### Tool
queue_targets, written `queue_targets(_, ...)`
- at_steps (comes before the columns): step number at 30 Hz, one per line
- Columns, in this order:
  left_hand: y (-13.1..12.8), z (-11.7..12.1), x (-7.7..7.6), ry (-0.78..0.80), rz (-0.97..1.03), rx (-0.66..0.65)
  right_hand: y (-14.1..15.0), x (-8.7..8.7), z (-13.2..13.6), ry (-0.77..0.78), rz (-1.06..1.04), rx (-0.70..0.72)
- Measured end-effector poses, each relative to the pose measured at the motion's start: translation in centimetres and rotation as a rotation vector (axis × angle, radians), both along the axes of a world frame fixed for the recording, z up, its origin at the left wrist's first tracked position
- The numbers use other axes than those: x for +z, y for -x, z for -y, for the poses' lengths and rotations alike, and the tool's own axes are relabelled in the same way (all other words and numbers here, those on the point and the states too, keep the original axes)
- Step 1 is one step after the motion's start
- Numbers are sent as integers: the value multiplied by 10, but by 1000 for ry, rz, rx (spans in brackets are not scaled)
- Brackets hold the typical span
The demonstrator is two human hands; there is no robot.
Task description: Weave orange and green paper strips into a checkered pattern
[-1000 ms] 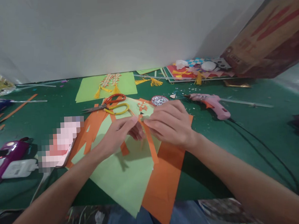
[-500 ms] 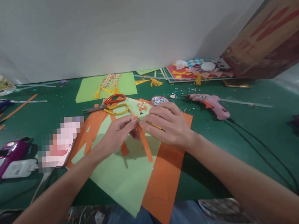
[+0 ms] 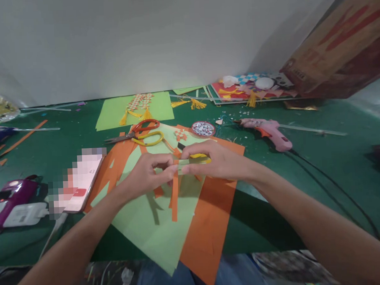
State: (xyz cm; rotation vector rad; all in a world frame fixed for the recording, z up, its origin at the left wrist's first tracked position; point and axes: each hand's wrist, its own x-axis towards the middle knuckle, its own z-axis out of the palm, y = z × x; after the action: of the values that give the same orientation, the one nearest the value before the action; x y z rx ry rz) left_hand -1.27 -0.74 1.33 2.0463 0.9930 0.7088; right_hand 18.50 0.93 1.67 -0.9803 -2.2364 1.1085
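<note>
A: What is each grip doing?

B: The left hand [image 3: 149, 171] has thumb and fingers pinched together on a long, narrow strip of orange paper [image 3: 175, 197], close to where it meets a short, pale-green paper band [image 3: 183, 163]. The right hand [image 3: 211, 158] is clamped on the band's other end, thumb below and forefinger above.

A: How should that paper handle?

B: Almost weightless, I'd judge: thin, bendy, easily creased or torn, not very slippery. Best to pinch it flat and lightly where the strips meet; held by a loose tail, it would probably flop.

A: Where does it lie relative to the grip?

B: The band spans the small gap between both grips. The orange strip hangs from the left grip toward the person's body, over a large, flat pale-green paper sheet [image 3: 156, 236]. A slim yellow piece [image 3: 201, 156], material unclear, shows inside the right grip's curl.

A: And around them?

B: Beyond the left grip lie metal scissors with red and yellow looped handles [image 3: 131, 137]; well right of the right grip, a pink plastic glue gun [image 3: 271, 132] rests on the green worktop [image 3: 333, 111].
</note>
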Motion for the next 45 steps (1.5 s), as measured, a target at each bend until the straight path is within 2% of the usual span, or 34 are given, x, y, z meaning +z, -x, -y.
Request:
queue_targets(3, 0, 0, 1, -25, -17, -7, -1, 1, 0, 89, 57, 23)
queue_targets(7, -1, -1, 0, -83, -41, 23, -1, 1, 0, 196, 19, 29)
queue_targets(15, -7, -1, -3, -220, -76, 30, 0, 1, 2, 243, 8, 1)
queue_targets(18, -7, -2, -4, -229, -59, 39, -1, 0, 1, 184, 3, -21)
queue_targets(20, -5, -3, -5, -216, -37, 83, -1, -1, -1, 99, -78, -79)
queue_targets(23, 0, -6, -7, -166, 73, 200, -2, -4, -8, 14, -275, -294)
queue_targets(26, 3, -12, -11, -69, 370, 296, -4, -8, -15, -4, -408, -528)
queue_targets(28, 4, -15, -12, 4, 572, 333, -6, -10, -18, -23, -395, -582)
queue_targets(30, 4, -18, -10, 70, 715, 362, -7, -11, -18, -70, -261, -513)
queue_targets(32, 3, -19, -8, 123, 785, 382, -6, -13, -14, -134, -74, -317)
queue_targets(35, 2, -20, -7, 171, 790, 372, -1, -18, -7, -214, 115, -11)
queue_targets(37, 2, -19, -8, 175, 772, 351, 3, -23, -3, -258, 210, 78)
queue_targets(39, 2, -19, -10, 174, 760, 336, 5, -27, -2, -292, 282, 96)
queue_targets(41, 2, -19, -10, 181, 755, 330, 7, -29, -3, -310, 259, 75)
queue_targets(43, 2, -19, -9, 193, 759, 339, 7, -28, -6, -295, 135, 18)
queue_targets(45, 1, -19, -8, 206, 753, 347, 7, -24, -8, -210, -14, -109)
